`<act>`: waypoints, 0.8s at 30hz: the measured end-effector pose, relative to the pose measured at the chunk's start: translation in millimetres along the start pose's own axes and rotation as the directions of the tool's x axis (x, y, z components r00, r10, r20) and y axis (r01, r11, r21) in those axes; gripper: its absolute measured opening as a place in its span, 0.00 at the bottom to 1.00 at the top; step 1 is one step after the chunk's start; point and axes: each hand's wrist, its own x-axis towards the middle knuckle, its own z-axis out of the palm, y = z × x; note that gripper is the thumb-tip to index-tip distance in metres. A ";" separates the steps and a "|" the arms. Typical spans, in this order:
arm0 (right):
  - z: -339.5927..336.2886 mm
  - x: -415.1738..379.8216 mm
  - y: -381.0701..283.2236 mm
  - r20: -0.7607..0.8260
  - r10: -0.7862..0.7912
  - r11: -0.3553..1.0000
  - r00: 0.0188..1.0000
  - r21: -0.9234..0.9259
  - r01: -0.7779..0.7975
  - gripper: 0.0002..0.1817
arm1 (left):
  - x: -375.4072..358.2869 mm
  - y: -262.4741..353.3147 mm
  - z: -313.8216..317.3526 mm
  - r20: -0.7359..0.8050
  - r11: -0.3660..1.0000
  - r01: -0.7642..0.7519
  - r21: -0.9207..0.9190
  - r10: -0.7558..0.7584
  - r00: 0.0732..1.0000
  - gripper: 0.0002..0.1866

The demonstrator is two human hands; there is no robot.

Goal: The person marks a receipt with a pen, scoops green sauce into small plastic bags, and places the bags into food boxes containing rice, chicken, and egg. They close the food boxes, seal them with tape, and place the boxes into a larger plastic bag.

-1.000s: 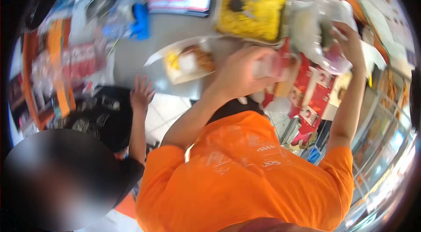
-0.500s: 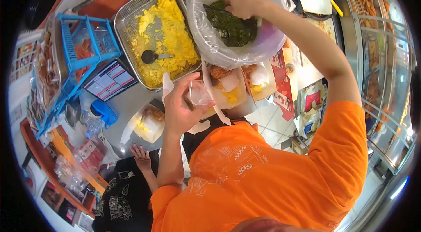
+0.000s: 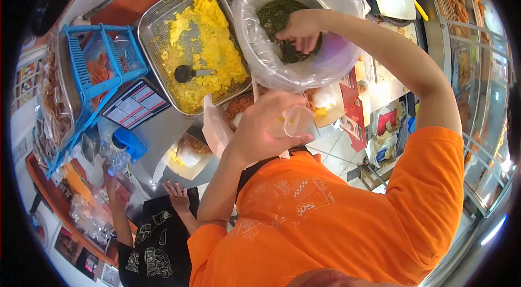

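Observation:
My left hand (image 3: 266,124) is wrapped round a small clear plastic cup (image 3: 297,121), its mouth tilted to the right, above the food boxes. My right hand (image 3: 304,29) reaches into a large bucket lined with a clear plastic bag (image 3: 252,53). Its fingers are curled downward over a dark green chopped mass (image 3: 277,13) in the bucket; whatever they grip is hidden. Under my left hand lie open paper boxes with fried chicken (image 3: 239,105), rice and yellow egg, partly covered by the hand.
Left of the bucket stands a wire-mesh tray (image 3: 157,64) of yellow scrambled egg with a black scoop (image 3: 185,74). A tablet (image 3: 135,103), a blue rack (image 3: 111,59) and another food box (image 3: 189,157) are further left. A co-worker's hand (image 3: 176,196) rests by the counter edge.
My left hand has moved right with the cup, over the boxes. My right hand has shifted down and slightly right inside the bucket. The co-worker's other arm now reaches toward a bottle.

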 end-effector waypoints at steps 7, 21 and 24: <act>-43.5 -25.6 23.3 0.123 -0.157 0.256 0.980 -0.953 0.161 0.12 | 5.9 -1.9 4.0 0.010 1.000 -0.001 0.021 0.001 1.000 0.30; -6.4 -7.8 47.3 -0.256 -0.543 0.096 0.800 -0.965 -0.244 0.09 | 24.8 -8.6 10.4 0.022 0.998 0.062 -0.004 -0.061 0.998 0.31; 5.8 -26.3 50.1 -0.238 -0.402 0.184 0.884 -0.967 -0.176 0.10 | 24.7 -6.6 9.7 0.034 0.996 0.082 -0.024 -0.081 0.996 0.31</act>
